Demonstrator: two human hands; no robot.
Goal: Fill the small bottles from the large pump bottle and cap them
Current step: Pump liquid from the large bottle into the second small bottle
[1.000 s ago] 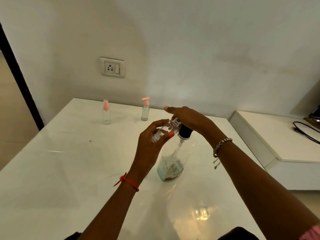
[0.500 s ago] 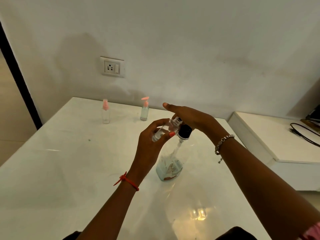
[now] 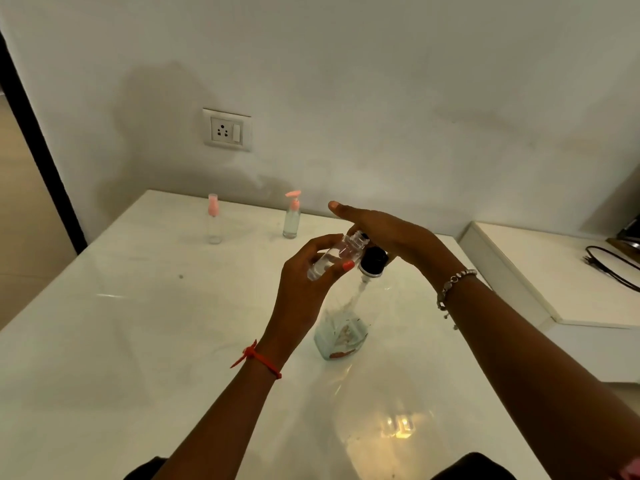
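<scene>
My left hand (image 3: 304, 282) grips a small clear uncapped bottle (image 3: 332, 259), tilted with its open mouth up against the black pump head (image 3: 373, 260) of the large clear bottle (image 3: 341, 336). That large bottle stands on the white table (image 3: 121, 334) and holds a little liquid at its bottom. My right hand (image 3: 388, 233) lies flat over the pump head with straight fingers; whether the palm touches it I cannot tell. At the back of the table stand two small bottles: one with a pink cap (image 3: 214, 220), one with a pink pump top (image 3: 292, 216).
A wall with a socket plate (image 3: 227, 130) runs behind the table. A lower white unit (image 3: 554, 271) with a black cable (image 3: 609, 265) stands to the right. A dark door frame (image 3: 38, 140) is at the left.
My right hand has lifted and the black pump head has risen with it. The left hand keeps the small bottle at the spout.
</scene>
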